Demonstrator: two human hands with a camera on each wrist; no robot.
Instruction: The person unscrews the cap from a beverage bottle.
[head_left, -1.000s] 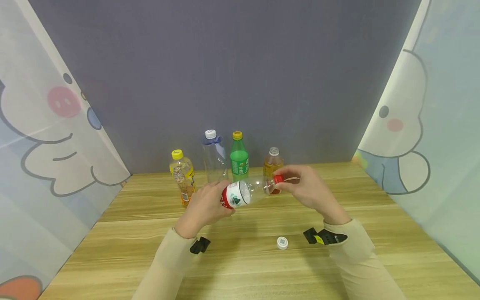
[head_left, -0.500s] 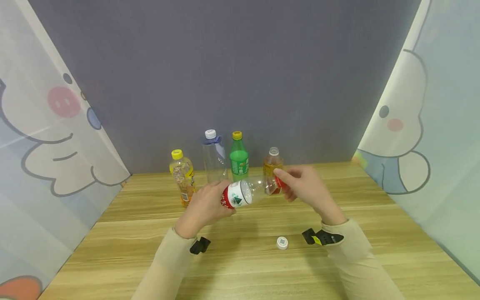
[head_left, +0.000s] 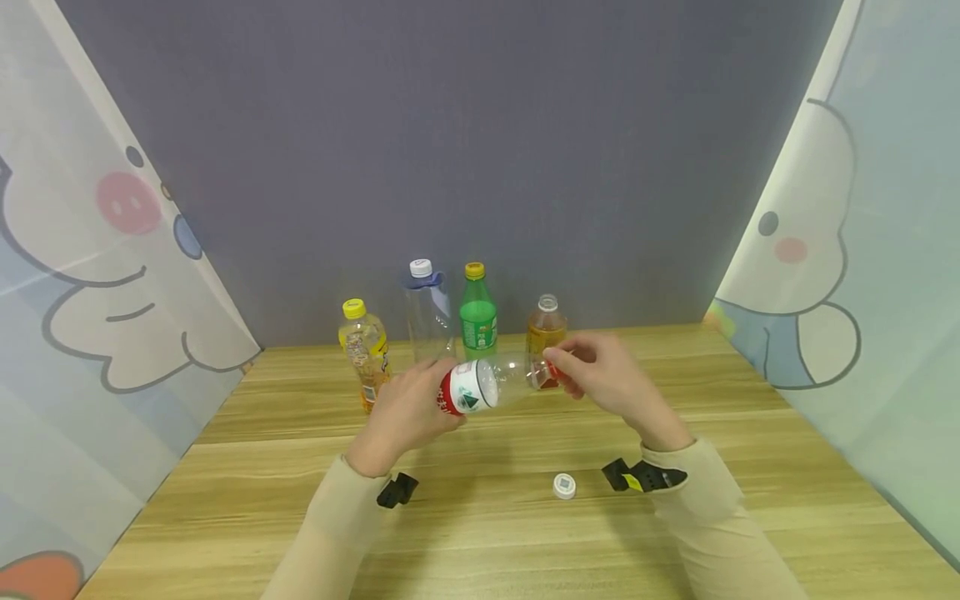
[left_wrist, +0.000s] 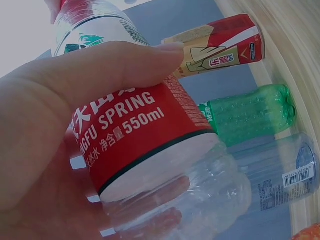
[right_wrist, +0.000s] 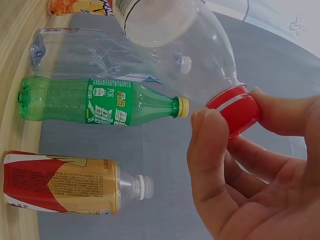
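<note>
A clear bottle with a red and white label (head_left: pixel 467 388) is held tilted on its side above the table, its neck pointing right. Round its lower part curls the left hand (head_left: pixel 408 410); the thumb lies across the label (left_wrist: pixel 125 115) in the left wrist view. At the neck, the right hand (head_left: pixel 611 379) pinches the red cap (right_wrist: pixel 235 109) between thumb and fingers. The cap sits on the bottle's mouth. Below, a loose white cap (head_left: pixel 564 486) lies on the table. Behind the held bottle's neck stands an uncapped bottle with amber label (head_left: pixel 546 333).
Along the back of the wooden table (head_left: pixel 480 533) stand a yellow-capped bottle (head_left: pixel 365 350), a large clear bottle with a white cap (head_left: pixel 431 321) and a green bottle (head_left: pixel 478 321). A grey panel (head_left: pixel 480 167) rises behind them, with cartoon-printed curtains (head_left: pixel 150 308) at the sides.
The right hand's fingers have shifted round the red cap, thumb and fingertips changing position. The bottle and left hand have moved very slightly left.
</note>
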